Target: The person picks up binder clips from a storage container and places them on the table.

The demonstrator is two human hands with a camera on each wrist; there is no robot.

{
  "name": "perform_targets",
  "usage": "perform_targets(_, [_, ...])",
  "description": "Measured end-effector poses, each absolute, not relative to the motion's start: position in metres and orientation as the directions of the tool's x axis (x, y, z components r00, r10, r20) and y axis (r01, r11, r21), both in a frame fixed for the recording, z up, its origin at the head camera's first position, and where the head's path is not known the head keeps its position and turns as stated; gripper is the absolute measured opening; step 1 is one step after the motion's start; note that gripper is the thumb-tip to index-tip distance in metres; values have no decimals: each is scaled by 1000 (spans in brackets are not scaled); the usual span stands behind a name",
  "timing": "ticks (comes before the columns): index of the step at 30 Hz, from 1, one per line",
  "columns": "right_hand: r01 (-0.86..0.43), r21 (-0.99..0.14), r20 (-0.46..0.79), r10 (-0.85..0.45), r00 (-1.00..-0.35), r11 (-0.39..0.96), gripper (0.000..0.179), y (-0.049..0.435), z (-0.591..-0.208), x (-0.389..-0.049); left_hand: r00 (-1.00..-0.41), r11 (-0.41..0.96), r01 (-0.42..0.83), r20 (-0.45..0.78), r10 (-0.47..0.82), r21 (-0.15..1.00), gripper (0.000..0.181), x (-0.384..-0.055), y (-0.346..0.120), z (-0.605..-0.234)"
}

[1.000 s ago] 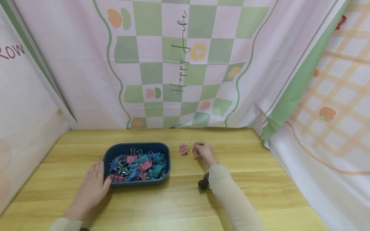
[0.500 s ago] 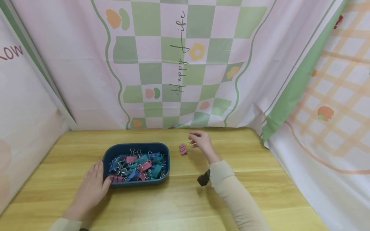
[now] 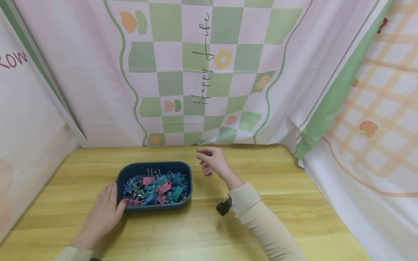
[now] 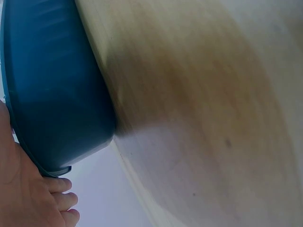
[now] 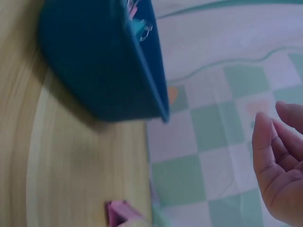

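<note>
Dark blue plastic bin, filled with jumbled binder clips in pink, teal and blue, wire handles pointing every way. Stands on a pale wood-grain desk. Left hand at the bin's left end: fingers lie along the outer wall, thumb over the rim, so the wall sits gripped between them. Right hand right of the bin, fingers bent and loose, small gap between thumb and index tip, nothing visible in its hold. One pink clip lies on the desk, apart from the bin; head view has it partly covered by the right hand, wrist view shows the two apart. Green-and-white checked cloth hangs behind.
</note>
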State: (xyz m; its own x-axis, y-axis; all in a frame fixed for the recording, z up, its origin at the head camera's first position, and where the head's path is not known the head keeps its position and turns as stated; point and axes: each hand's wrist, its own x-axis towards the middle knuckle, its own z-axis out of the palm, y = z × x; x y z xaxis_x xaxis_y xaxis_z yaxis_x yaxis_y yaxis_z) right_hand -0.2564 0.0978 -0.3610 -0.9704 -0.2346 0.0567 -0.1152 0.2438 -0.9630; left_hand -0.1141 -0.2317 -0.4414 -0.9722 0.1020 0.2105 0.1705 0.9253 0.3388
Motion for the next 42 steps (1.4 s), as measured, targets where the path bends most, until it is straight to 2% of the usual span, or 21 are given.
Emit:
perform_targets(6, [-117, -950, 19, -319, -948, 289, 25, 86, -355, -244, -971, 925, 172, 215, 102, 339, 66, -114, -231, -440])
perform_targets(11, [-209, -936, 74, -421, -904, 285, 25, 77, -356, -235, -970, 926, 175, 222, 103, 334, 66, -114, -231, -441])
perform_targets(25, [-268, -912, 26, -606, -795, 312, 24, 64, -372, -218, -970, 923, 174, 224, 99, 344, 66, -113, -231, -441])
perform_targets(35, [-316, -888, 0, -688, -725, 333, 25, 54, -387, -212, -975, 923, 163, 199, 97, 348, 67, -113, -231, -440])
perform_targets(42, [-338, -840, -60, -693, -719, 424, 24, 48, -393, -208, -976, 924, 159, 194, 95, 348, 67, -114, -231, -441])
